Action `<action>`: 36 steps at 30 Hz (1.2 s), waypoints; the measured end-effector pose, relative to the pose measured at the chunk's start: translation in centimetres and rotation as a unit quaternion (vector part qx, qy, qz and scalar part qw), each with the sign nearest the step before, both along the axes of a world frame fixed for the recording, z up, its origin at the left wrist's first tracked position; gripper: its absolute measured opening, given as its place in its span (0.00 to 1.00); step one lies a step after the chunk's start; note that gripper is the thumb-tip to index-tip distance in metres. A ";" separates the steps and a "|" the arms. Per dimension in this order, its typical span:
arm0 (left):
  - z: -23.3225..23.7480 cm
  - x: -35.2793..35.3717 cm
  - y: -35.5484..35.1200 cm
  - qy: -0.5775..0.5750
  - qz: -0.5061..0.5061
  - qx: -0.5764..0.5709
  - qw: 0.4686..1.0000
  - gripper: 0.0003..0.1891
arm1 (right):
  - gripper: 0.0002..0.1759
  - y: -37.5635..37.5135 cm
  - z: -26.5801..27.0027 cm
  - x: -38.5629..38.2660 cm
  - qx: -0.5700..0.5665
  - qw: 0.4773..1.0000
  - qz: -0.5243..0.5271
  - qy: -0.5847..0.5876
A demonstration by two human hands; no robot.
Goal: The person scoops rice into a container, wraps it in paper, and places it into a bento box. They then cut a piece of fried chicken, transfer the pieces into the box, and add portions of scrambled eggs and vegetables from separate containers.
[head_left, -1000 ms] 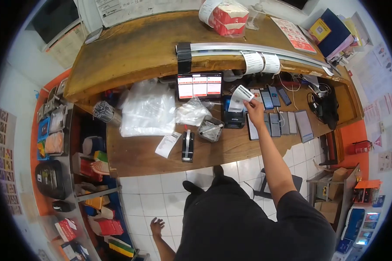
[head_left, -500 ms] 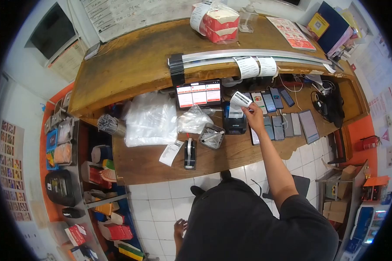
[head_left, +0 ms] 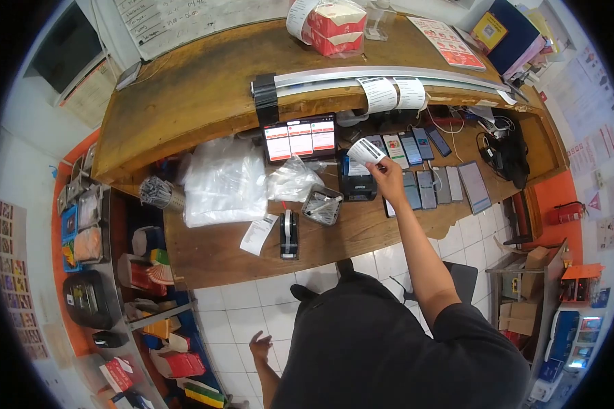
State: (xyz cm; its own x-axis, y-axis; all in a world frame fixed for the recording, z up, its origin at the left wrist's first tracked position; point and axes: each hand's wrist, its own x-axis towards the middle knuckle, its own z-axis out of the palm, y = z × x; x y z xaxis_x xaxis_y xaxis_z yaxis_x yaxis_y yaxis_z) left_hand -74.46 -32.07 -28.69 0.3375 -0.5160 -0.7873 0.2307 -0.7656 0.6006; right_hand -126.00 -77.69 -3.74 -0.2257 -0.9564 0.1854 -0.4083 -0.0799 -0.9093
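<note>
White and printed in black, a curling paper slip (head_left: 366,150) is pinched between the thumb and fingers (head_left: 381,168) of the right hand (head_left: 391,180), reaching out at 11 o'clock from them. Its lower end overlaps the top of a boxy black printer (head_left: 359,190), just beside the hand at 8 o'clock; whether it is free of the machine, I cannot tell. Dark and pale flat phones (head_left: 426,189) lie in rows from 1 to 3 o'clock, with a large grey tablet (head_left: 475,187) beyond them. A small open container of white packets (head_left: 321,206) stands at 8 o'clock on the brown wooden surface (head_left: 218,263), and farther that way is a black tape dispenser (head_left: 289,235) with a flat white printed sheet (head_left: 258,234) near it. Clear plastic bags (head_left: 224,187) are heaped at 9 o'clock, and a lit red-and-white screen (head_left: 300,140) stands at 10. Well apart, at 7 o'clock, the left hand (head_left: 260,346) hangs over the white tiled floor (head_left: 239,317), its fingers loosely spread and holding nothing.
</note>
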 end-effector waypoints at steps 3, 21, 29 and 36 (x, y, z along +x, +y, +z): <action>1.2 -0.4 -1.2 -0.017 -0.021 -0.011 1.000 0.18 | 0.13 0.3 0.7 0.5 -0.005 1.000 -0.005 -0.003; 19.1 -2.4 -18.2 0.000 -0.275 -0.192 0.942 0.30 | 0.12 8.8 4.2 11.1 -0.069 0.933 0.299 0.188; 40.0 -20.0 -33.2 0.140 -0.343 -0.444 0.816 0.24 | 0.14 10.0 21.2 9.1 0.109 0.941 0.208 -0.244; 41.1 -26.2 -35.9 0.033 -0.359 -0.398 0.844 0.16 | 0.18 8.9 18.1 -0.7 0.025 0.972 0.028 -0.234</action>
State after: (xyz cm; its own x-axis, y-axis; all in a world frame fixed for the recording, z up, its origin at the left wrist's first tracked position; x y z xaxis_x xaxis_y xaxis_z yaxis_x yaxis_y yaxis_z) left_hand -100.65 -67.99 12.41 -0.3172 -0.9430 -0.1002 -0.0682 -0.0827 0.9942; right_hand -126.72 -68.81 14.38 -0.2221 -0.9746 0.0284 0.0542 -0.0414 -0.9977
